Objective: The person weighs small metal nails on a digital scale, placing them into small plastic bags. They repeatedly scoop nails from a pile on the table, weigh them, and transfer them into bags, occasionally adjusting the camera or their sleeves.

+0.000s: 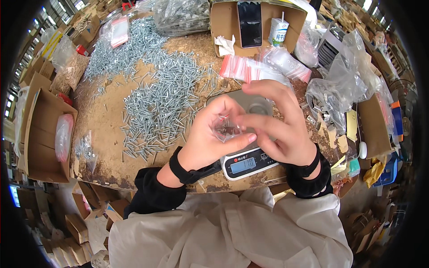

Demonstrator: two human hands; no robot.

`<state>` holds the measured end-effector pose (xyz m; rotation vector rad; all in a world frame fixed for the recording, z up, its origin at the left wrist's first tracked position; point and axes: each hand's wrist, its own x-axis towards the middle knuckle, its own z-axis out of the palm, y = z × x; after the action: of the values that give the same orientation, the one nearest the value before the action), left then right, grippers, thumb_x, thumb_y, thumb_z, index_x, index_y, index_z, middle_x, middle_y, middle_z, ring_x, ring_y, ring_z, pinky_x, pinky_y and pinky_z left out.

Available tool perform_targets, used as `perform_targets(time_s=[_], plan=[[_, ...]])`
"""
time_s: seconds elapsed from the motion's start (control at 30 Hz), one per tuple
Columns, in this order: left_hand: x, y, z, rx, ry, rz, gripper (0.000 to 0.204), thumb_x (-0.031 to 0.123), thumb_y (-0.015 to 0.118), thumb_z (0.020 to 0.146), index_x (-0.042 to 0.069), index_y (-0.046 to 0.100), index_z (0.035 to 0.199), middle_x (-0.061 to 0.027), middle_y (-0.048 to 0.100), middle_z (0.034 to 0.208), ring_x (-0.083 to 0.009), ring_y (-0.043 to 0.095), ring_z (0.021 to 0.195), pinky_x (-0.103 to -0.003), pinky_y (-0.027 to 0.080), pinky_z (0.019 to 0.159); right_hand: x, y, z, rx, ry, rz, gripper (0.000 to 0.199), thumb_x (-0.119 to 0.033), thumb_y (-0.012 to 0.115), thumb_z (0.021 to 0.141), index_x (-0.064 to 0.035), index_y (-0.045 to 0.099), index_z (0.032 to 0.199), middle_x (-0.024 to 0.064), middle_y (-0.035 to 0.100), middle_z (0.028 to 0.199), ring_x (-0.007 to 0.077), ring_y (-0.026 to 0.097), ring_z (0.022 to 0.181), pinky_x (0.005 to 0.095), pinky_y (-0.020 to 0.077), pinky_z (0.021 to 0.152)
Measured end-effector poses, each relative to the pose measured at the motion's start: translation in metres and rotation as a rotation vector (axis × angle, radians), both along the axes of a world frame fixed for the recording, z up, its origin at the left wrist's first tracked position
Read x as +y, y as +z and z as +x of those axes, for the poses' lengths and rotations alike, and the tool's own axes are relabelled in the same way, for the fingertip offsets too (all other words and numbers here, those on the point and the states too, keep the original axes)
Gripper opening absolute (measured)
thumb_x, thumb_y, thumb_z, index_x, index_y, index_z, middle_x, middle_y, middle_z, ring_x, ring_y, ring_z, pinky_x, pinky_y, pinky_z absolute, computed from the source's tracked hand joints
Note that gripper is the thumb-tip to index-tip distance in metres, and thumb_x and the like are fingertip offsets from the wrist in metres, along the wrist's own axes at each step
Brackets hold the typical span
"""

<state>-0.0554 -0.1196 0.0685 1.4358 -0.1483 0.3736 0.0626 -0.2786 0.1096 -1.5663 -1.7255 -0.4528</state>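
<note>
My left hand (206, 129) is wrapped round a small clear plastic bag (225, 127), with its mouth facing up. Something dark and thin shows inside, perhaps screws, too small to make out surely. Close over the bag's right side is my right hand (288, 127), fingers apart and curved, slightly smeared; whether a fingertip touches the bag I cannot tell. Both hands are above a digital scale (226, 170), which they partly cover; its lit display faces me. To the left, loose silver screws (156, 105) lie heaped on the worn wooden table (100, 129).
Red-edged clear zip bags (250, 70) lie beyond the scale. An open carton (283, 13) behind them holds a phone (250, 24) and a drink carton (278, 32). Another box (42, 129) stands left. Plastic bags with small metal parts (333, 105) lie right.
</note>
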Motion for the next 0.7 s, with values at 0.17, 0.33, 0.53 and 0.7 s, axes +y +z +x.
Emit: perform_targets(time_s=[0.17, 0.33, 0.53, 0.7], plan=[[-0.003, 0.01, -0.005, 0.006, -0.153, -0.114, 0.081, 0.002, 0.079, 0.083, 0.008, 0.026, 0.144, -0.0031, 0.059, 0.097, -0.0097, 0.057, 0.092, -0.027, 0.046, 0.082, 0.0, 0.001, -0.007, 0.012, 0.003, -0.047, 0.022, -0.015, 0.076, 0.074, -0.0131, 0.073, 0.096, 0.0155, 0.058, 0.133, 0.0388, 0.053, 0.124, 0.0508, 0.044, 0.102], [-0.009, 0.014, -0.01, -0.01, -0.249, -0.211, 0.107, 0.005, 0.078, 0.084, 0.011, 0.003, 0.159, -0.008, 0.048, 0.131, -0.0164, 0.057, 0.108, -0.034, 0.045, 0.095, -0.002, -0.009, -0.01, -0.036, 0.043, -0.008, 0.018, -0.025, 0.077, 0.075, -0.011, 0.069, 0.084, 0.0105, 0.065, 0.121, 0.0362, 0.054, 0.125, 0.0537, 0.0436, 0.103], [-0.006, 0.0, -0.005, -0.253, -0.016, 0.217, 0.06, 0.01, 0.079, 0.084, 0.003, 0.049, 0.136, -0.0132, 0.057, 0.129, -0.0246, 0.061, 0.114, -0.037, 0.047, 0.097, -0.014, 0.002, -0.011, -0.089, -0.033, 0.143, 0.024, -0.026, 0.08, 0.07, -0.008, 0.065, 0.078, 0.0085, 0.069, 0.109, 0.0315, 0.065, 0.103, 0.0521, 0.0512, 0.092], [-0.004, 0.011, -0.013, -0.189, 0.163, 0.347, 0.019, 0.005, 0.075, 0.085, 0.001, 0.067, 0.102, -0.0137, 0.069, 0.099, -0.0249, 0.067, 0.094, -0.034, 0.051, 0.085, -0.01, -0.004, -0.009, 0.042, -0.043, 0.257, 0.018, -0.016, 0.079, 0.074, -0.0062, 0.065, 0.078, 0.0108, 0.067, 0.106, 0.0287, 0.066, 0.085, 0.0373, 0.0539, 0.068]])
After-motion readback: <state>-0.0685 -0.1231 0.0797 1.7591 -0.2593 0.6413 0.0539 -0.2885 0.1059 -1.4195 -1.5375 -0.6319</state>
